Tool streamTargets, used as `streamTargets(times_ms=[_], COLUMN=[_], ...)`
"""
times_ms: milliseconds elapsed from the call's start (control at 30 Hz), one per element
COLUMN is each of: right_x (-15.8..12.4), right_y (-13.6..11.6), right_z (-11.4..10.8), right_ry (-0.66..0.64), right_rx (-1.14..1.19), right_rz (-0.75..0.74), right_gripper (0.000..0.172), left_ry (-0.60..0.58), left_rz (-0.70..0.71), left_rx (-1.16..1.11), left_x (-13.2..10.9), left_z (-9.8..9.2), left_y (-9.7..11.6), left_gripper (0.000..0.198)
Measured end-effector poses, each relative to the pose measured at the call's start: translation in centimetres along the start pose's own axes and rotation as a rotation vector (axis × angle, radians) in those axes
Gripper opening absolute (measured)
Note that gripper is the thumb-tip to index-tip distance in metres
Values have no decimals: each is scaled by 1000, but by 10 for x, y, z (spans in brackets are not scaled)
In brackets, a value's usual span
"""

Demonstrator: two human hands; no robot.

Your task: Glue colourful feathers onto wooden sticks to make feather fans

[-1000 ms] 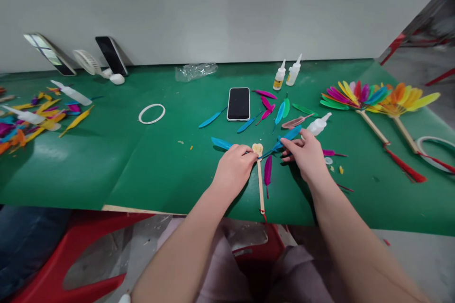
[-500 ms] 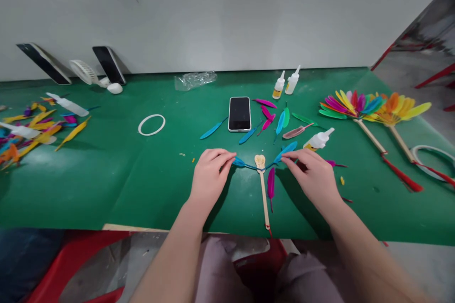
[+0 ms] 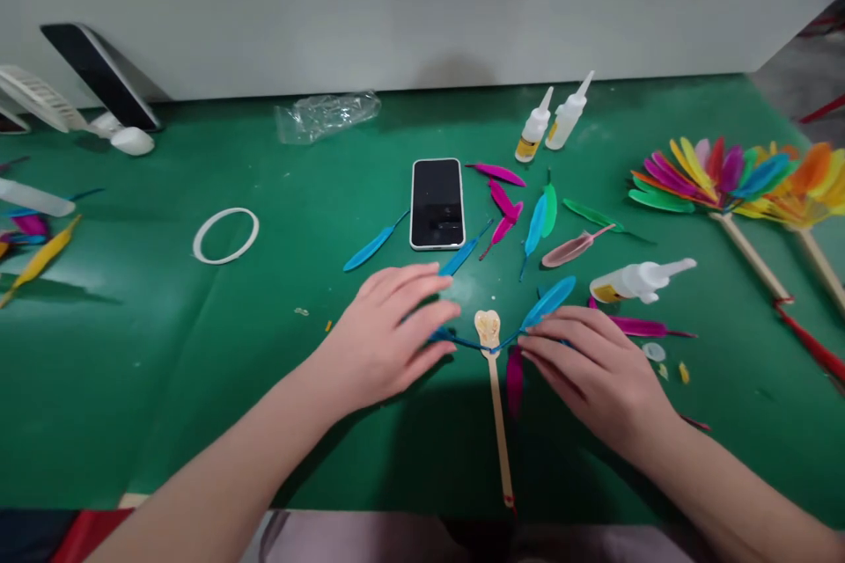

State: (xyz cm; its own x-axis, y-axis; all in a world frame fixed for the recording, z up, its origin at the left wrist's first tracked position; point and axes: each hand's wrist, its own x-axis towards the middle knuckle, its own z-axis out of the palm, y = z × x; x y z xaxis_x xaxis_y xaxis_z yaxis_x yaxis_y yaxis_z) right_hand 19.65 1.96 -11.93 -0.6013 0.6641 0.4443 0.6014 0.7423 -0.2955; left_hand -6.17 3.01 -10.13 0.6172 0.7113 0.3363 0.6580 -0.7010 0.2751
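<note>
A wooden fan handle (image 3: 500,422) with a rounded, glue-marked head lies on the table between my hands. Two blue feathers meet by their quills at its head, one slanting up to each side. Over the left feather (image 3: 444,334) hovers my left hand (image 3: 389,330), fingers apart; much of that feather is hidden beneath it. My right hand (image 3: 598,365) has its fingertips closed at the lower part of the right blue feather (image 3: 549,303), whose vane points up and right. Beside the handle, a magenta feather (image 3: 514,380) lies partly under my right fingers.
Ahead lie a phone (image 3: 437,204) and loose feathers. Two glue bottles (image 3: 533,134) stand behind; another bottle (image 3: 634,281) lies by my right hand. Finished feather fans (image 3: 726,185) are at right. A white ring (image 3: 225,236) and a plastic bag (image 3: 328,116) lie left.
My left hand has loosened from its pinch on the left blue feather and spread its fingers. My right hand has shifted down toward the quill. The view has moved closer and rightward.
</note>
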Motion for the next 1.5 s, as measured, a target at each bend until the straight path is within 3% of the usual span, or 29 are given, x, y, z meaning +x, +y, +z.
streamTargets(times_ms=[167, 433, 700, 1167, 1500], right_x=[-3, -16, -18, -14, -12], right_y=[0, 0, 0, -4, -11], right_z=[7, 16, 20, 21, 18], right_ry=[-2, -144, -184, -216, -212], right_rx=[-3, 0, 1, 3, -23], right_rz=[-61, -107, -95, -104, -84], right_gripper=[17, 27, 29, 30, 30], left_ry=[69, -21, -47, -37, -49], left_rz=[73, 187, 129, 135, 228], left_rx=[1, 17, 15, -30, 26], left_x=[-5, -8, -9, -5, 1], left_z=[17, 25, 38, 45, 40], left_y=[2, 11, 15, 12, 7], left_gripper=[11, 21, 23, 24, 20])
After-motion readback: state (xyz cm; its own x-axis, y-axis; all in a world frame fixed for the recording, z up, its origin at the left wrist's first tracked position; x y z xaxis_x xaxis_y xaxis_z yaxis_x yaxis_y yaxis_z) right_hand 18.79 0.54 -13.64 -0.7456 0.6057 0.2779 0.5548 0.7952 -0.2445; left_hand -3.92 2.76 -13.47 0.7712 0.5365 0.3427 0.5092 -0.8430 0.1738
